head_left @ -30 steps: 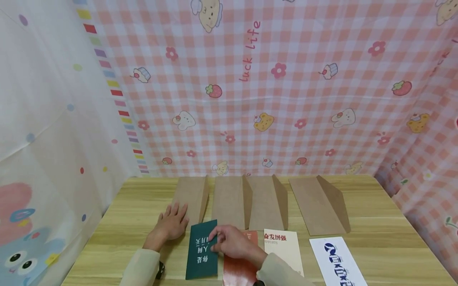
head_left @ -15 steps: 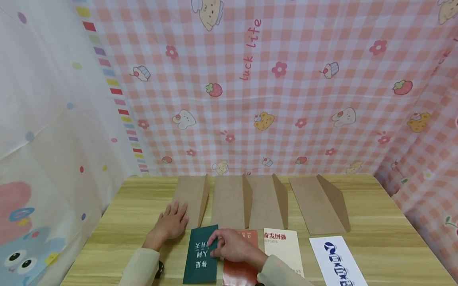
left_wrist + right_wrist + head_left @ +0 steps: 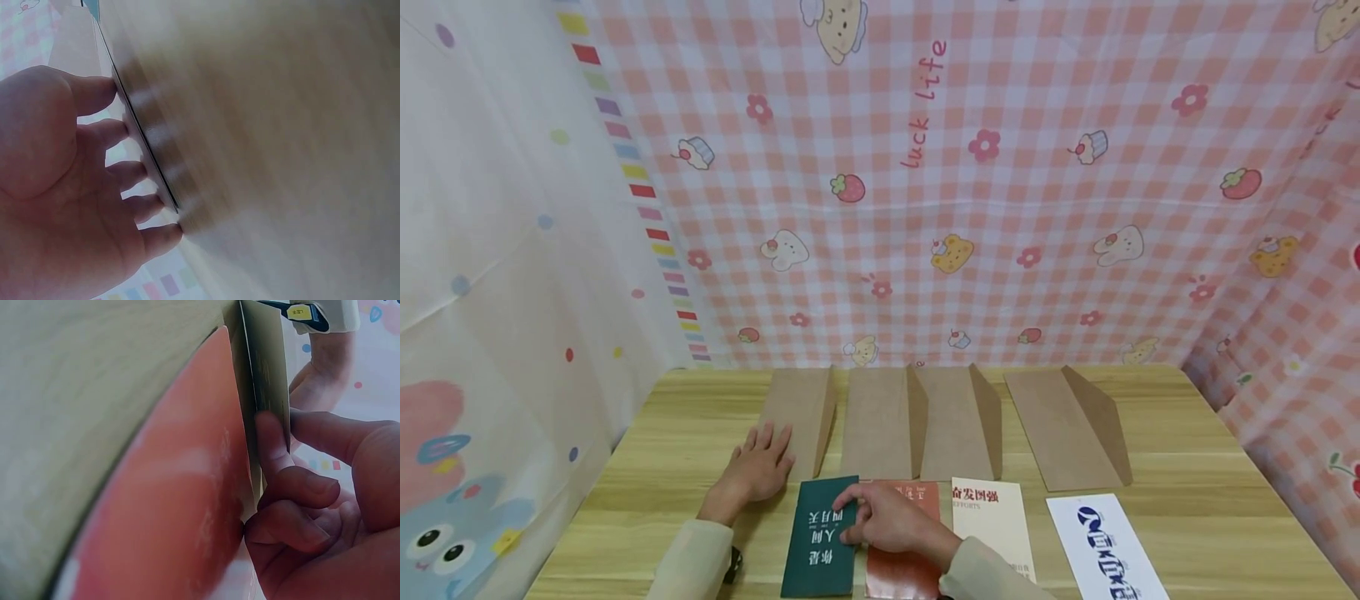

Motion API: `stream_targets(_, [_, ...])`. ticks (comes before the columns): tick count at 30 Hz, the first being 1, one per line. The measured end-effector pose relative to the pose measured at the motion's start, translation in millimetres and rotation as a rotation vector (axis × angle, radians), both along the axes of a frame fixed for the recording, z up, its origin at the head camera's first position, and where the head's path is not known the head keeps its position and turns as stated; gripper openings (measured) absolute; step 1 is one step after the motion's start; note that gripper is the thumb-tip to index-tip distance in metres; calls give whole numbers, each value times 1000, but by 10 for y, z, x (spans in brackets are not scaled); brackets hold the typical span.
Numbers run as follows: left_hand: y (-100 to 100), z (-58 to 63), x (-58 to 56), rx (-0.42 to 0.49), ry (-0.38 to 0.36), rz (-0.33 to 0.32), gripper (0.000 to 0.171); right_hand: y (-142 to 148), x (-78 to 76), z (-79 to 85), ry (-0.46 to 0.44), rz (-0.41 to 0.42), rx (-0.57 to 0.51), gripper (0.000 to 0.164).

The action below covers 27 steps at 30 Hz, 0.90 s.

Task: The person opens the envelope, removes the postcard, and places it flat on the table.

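My left hand (image 3: 756, 467) rests with spread, nearly straight fingers on the lower left part of the leftmost brown envelope (image 3: 797, 408). In the left wrist view its fingertips (image 3: 164, 237) touch down along the envelope's edge. My right hand (image 3: 887, 517) pinches the right edge of a dark green card (image 3: 812, 554) with white characters. Its thumb and index finger lie on opposite faces of the green card (image 3: 269, 362) in the right wrist view. Under that hand lies a red-orange card (image 3: 898, 577), partly hidden by it.
More brown envelopes with flaps open to the right stand in a row: one (image 3: 880, 425), another (image 3: 955, 425), and a tilted one (image 3: 1063, 433). A cream card (image 3: 992, 517) and a white card (image 3: 1101, 542) with blue print lie in front on the wooden table (image 3: 1217, 517).
The green card has come slightly toward the front edge and lower, with more of its print showing. My left hand has stayed on the envelope.
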<state>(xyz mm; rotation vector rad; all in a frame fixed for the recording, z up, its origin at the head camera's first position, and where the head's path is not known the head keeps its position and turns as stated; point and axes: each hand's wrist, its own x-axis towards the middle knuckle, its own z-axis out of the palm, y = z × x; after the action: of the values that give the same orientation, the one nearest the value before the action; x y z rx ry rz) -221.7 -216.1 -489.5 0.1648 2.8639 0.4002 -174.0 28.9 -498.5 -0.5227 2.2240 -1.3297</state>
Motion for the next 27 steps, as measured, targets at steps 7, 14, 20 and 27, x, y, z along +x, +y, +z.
stream_targets(7, [-1, -20, -8, -8, -6, 2, 57, 0, -6, -11, -14, 8, 4, 29])
stream_targets(14, [0, -28, -2, -16, 8, -1, 57, -2, -15, -31, -10, 31, -5, 27])
stream_targets(20, [4, -17, -2, -17, 13, 0, 56, -6, -12, -20, -25, 26, -11, 22])
stream_targets(27, [-5, -41, -9, -13, 8, 2, 57, -7, -15, -5, -32, 37, 11, 21])
